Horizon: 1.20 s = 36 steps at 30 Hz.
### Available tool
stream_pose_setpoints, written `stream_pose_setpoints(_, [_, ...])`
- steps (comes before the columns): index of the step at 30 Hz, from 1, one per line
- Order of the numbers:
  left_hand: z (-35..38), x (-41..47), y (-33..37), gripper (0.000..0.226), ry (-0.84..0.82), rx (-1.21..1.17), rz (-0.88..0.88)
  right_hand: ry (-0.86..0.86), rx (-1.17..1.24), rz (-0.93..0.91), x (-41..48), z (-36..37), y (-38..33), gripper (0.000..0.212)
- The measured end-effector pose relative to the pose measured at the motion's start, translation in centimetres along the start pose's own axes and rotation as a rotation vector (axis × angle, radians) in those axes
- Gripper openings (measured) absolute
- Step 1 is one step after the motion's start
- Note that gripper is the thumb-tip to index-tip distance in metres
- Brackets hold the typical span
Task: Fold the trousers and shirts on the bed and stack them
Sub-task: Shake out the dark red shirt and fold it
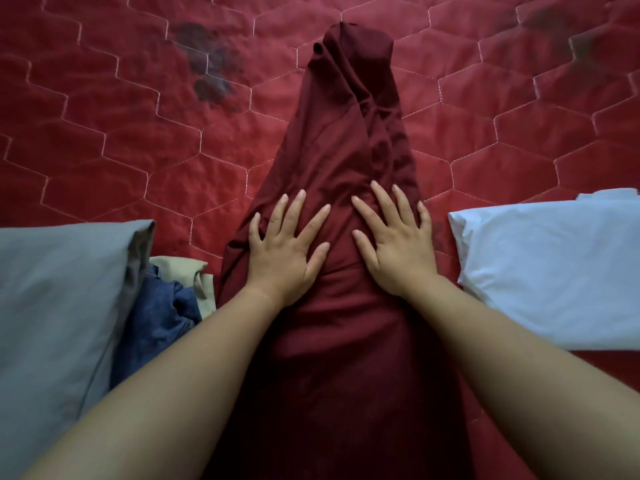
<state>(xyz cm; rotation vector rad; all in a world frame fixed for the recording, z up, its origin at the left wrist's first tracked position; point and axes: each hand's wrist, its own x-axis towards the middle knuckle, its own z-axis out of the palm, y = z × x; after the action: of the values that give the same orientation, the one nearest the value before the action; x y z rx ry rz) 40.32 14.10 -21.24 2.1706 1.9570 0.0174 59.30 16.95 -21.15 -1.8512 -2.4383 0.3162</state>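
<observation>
left hand (282, 252) | fingers spread, pressing flat on long dark-maroon cloth garment (346, 161) | right hand (394, 244) | fingers spread, pressing alongside | lying on red quilted bed (121, 140)

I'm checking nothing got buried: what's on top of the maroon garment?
Only the left hand and right hand, flat with fingers spread. Whatever lies beneath the maroon garment is covered.

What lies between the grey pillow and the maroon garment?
In the head view, a crumpled blue denim garment and a beige cloth lie there.
</observation>
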Motion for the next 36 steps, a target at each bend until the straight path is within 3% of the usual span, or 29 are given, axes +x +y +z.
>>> stream_pose_setpoints(4, [-1.0,-3.2,0.7,0.057,-0.013,-0.095,-0.076,-0.103,0.050,0.002,-1.4,-1.1,0.0,0.059])
stream_pose_setpoints(7, [-1.3,-9.0,1.2,0.057,-0.009,-0.156,-0.177,-0.091,0.168,0.028,-7.6,-2.3,-0.5,0.060])
stream_pose_setpoints(12, [-0.5,-19.8,2.0,0.063,-0.229,-0.121,-0.271,-0.189,0.218,0.119,-20.5,-3.2,-0.2,0.061])
stream_pose_setpoints(15, [-0.7,-24.0,2.3,0.064,-0.261,-0.113,-0.302,-0.242,0.229,0.219,-25.0,-3.7,-0.5,0.061])
stream_pose_setpoints(20, [-1.2,-25.9,2.9,0.064,-0.227,-0.056,-0.408,-0.176,0.364,0.332,-26.8,-3.6,-1.9,0.066])
stream_pose_setpoints(26, [-1.7,-25.8,3.1,0.084,-0.225,-0.071,-0.636,-0.175,0.439,0.386,-26.8,-3.3,-3.4,0.075])
stream_pose_setpoints(33, [-2.1,-25.9,2.9,0.087,-0.190,-0.136,-0.670,-0.234,0.460,0.452,-28.4,-2.9,-5.1,0.085])
stream_pose_setpoints(36, [-2.1,-26.6,2.9,0.076,-0.215,-0.042,-0.468,-0.278,0.471,0.444,-28.8,-2.7,-5.6,0.061])
